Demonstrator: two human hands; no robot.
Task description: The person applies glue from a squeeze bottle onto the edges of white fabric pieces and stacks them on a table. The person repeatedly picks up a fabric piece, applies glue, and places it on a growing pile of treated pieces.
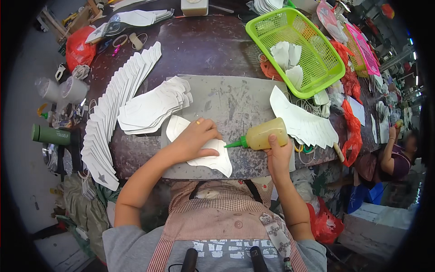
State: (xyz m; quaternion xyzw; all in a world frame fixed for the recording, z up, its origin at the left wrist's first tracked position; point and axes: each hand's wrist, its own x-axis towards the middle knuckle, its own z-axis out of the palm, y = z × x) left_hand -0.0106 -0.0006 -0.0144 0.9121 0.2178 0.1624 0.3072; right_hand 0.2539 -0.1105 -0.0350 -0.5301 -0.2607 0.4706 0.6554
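A flat white cut piece (221, 158) with a curved outline lies on the grey work mat (222, 97). My left hand (195, 138) rests over its middle and holds it down, fingers bent and thumb pressed on its surface. In my right hand (277, 152) is a squeeze bottle (266, 133) of cloudy yellowish liquid, tilted sideways. Its green nozzle (234, 143) points left, with the tip at the piece's right edge; whether it touches, I cannot tell. Left of the mat's middle sits a stack of similar white pieces (152, 106).
A long fanned row of white pieces (106, 118) curves along the left. Another fanned stack (301, 119) lies right of the bottle. Behind it stands a green basket (312, 50) holding a few pieces. A green flask (50, 134) is far left; a person (394, 156) sits far right.
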